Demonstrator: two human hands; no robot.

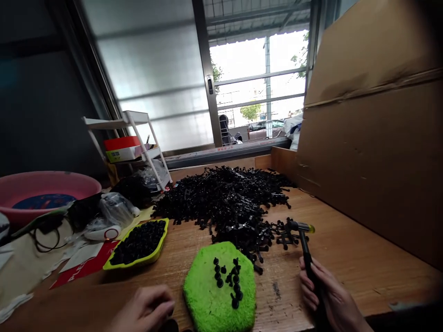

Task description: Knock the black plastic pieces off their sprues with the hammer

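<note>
My right hand [327, 293] is wrapped round the black handle of a small hammer [304, 242], its head raised and showing a yellow face on one side. At the bottom edge, left of a bright green hexagonal fuzzy pad [204, 295], my left hand [147, 309] is slightly blurred with its fingers curled in. What it holds, if anything, I cannot make out. A dark rounded thing [169, 325] shows just below its fingers. Several small black plastic pieces [236, 287] with round discs stand or lie on the pad.
Behind the pad spreads a large heap of black plastic parts [224, 198]. A yellow basket [162, 244] full of small black pieces stands left. Tall cardboard [374, 138] walls the right side. A white rack [134, 117] and a pink basin [83, 182] are farther left.
</note>
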